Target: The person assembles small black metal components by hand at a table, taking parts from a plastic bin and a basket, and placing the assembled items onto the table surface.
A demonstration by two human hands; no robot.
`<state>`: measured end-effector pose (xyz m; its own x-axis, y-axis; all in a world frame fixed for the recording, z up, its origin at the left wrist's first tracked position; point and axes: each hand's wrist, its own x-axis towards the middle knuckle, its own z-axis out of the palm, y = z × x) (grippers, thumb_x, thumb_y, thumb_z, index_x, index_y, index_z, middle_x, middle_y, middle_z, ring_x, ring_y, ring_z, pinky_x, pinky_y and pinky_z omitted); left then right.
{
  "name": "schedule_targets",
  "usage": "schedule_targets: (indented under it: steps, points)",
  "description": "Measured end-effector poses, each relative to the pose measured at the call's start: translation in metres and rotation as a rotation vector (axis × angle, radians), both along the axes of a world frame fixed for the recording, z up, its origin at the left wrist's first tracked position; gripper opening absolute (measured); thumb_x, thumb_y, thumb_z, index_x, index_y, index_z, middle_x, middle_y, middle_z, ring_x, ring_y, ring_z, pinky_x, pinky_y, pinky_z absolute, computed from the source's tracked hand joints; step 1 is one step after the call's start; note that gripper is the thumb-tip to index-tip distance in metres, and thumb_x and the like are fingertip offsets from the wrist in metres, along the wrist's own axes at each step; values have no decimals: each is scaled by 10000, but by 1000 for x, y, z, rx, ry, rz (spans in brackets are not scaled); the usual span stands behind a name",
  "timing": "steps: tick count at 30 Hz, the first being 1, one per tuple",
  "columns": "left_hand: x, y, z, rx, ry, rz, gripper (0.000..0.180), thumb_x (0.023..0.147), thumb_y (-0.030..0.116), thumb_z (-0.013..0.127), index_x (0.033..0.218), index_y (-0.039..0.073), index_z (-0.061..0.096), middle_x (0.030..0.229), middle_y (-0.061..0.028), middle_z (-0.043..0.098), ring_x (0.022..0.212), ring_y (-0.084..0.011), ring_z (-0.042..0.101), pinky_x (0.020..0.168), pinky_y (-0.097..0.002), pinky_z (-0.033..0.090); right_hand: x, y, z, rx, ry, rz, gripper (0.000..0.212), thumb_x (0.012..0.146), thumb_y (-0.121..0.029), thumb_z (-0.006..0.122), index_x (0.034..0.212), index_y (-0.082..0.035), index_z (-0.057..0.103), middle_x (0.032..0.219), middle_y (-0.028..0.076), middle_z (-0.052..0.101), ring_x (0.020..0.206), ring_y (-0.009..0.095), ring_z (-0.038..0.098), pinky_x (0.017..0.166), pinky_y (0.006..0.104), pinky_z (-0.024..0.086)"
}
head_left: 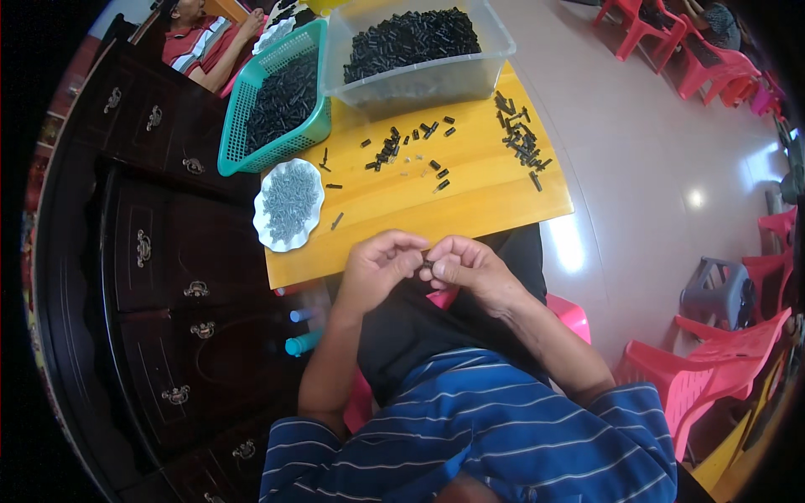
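Note:
Just past the table's near edge, my left hand [380, 265] and my right hand [475, 272] meet over my lap. Both are closed, fingertips pinched on a small dark piece [427, 264] mostly hidden between them. On the yellow table [470, 189] in front lie loose short black cylinders [388, 151], with a few tiny pale bits [407, 173] among them. A heap of longer black pieces [522, 141] lies at the right edge. To the left, a white scalloped plate [261, 222] holds many small translucent pieces [291, 199].
A green basket [312, 137] and a translucent bin [419, 90], both full of black pieces, stand at the back. Dark drawers [159, 251] line the left. Pink chairs [713, 369] and a grey stool [717, 292] stand right. Another person [201, 46] sits far left.

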<state>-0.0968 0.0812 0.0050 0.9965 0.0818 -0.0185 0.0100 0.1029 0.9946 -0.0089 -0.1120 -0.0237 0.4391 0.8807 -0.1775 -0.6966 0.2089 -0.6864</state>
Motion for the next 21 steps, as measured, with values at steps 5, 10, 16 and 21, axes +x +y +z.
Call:
schedule_targets:
  steps: [5, 10, 16, 21]
  points:
    - [25, 31, -26, 566, -49, 295, 173, 925, 19, 686, 1093, -22, 699, 870, -10, 684, 715, -52, 597, 673, -198, 482, 2, -1, -6, 39, 109, -22, 162, 964, -135, 695, 1096, -66, 629, 990, 75, 710, 875, 111, 674, 814, 236, 550]
    - [47, 30, -35, 711, -92, 413, 144, 890, 16, 708, 1028, -26, 710, 852, -40, 688, 660, -61, 576, 600, -226, 466, 3, -1, -4, 16, 96, -13, 159, 964, -132, 693, 1094, -66, 630, 995, 70, 707, 888, 110, 677, 816, 232, 553]
    - [63, 36, -38, 840, -121, 437, 161, 861, 43, 696, 1010, -17, 703, 853, -132, 689, 644, -198, 648, 630, -307, 516, 5, -1, -5, 1, 108, -5, 147, 967, -135, 690, 1086, -68, 635, 994, 61, 707, 911, 108, 675, 830, 237, 555]
    - [73, 58, -38, 895, -70, 489, 156, 860, 44, 691, 1005, -10, 705, 868, -130, 689, 671, -202, 658, 653, -327, 518, 4, -2, -2, -4, 111, -26, 146, 969, -139, 687, 1091, -76, 637, 993, 56, 708, 901, 106, 675, 821, 236, 551]
